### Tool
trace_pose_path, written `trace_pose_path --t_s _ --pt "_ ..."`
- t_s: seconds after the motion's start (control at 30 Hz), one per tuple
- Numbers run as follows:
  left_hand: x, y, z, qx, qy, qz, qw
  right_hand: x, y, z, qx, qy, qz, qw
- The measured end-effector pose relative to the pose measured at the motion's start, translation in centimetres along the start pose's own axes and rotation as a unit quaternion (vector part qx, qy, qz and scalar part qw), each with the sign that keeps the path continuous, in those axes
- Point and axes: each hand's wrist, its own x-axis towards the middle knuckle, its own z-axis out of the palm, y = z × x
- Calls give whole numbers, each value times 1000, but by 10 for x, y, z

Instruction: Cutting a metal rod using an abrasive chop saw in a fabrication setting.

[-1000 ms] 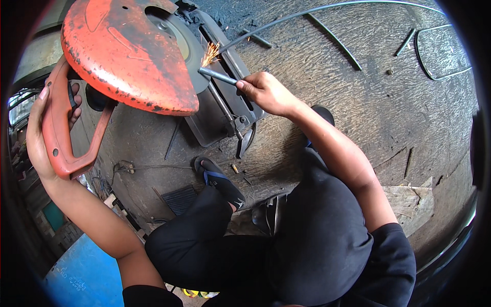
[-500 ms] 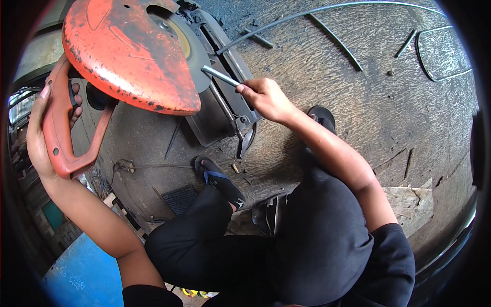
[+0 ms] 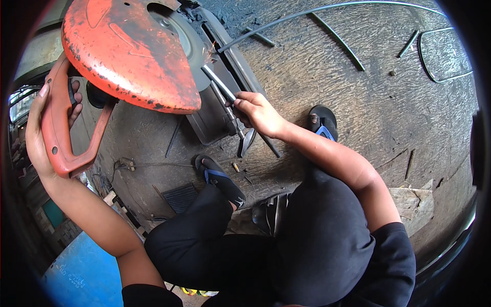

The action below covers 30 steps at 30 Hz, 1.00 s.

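My left hand [image 3: 40, 120] is wrapped round the orange handle [image 3: 53, 130] of a chop saw, fingers at its dark trigger. The saw's scuffed orange guard [image 3: 128, 56] covers much of the grey cutting disc [image 3: 190, 43]. My right hand [image 3: 255, 112] is closed on a metal rod [image 3: 217, 79]. One end of the rod is close against the disc's edge, and the other sticks out below my hand. Small sparks [image 3: 208, 52] show at the disc's edge. The saw's dark base and clamp [image 3: 225, 110] lie beneath. Whether rod and disc touch, I cannot tell.
A long bent rod [image 3: 327, 7] arches across the far side. Cut rods [image 3: 337, 41] and a bent metal loop [image 3: 422, 56] lie on the worn floor [image 3: 378, 107]. My sandalled feet [image 3: 220, 179] are near the base. A blue surface [image 3: 84, 271] is at lower left.
Sparks have appeared and the disc's face looks blurrier and greyer. My right hand has shifted slightly left and down, and the rod's lower end now shows. My left hand has barely moved.
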Motion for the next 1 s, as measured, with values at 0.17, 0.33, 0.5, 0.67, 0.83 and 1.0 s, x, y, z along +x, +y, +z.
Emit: trace_pose_path --t_s 0.17,0.33,0.5,0.67,0.83,1.0 --pt "-2 1 4 13 3 2 1000 0 1 1 -82 19 -37 996" --pt "-2 1 3 16 -33 0 999 2 1 -4 -168 37 -72 982" --pt "3 -3 -3 15 -42 -2 999 3 -7 -21 -222 96 -77 967" --pt "3 -1 -6 20 -39 -8 999 2 -32 -32 -330 125 -67 933" --pt "-3 -1 7 34 -11 18 999 7 -37 -45 -414 229 -207 856" --pt "-2 -1 3 63 12 34 997 14 -53 -60 -478 194 -284 808"
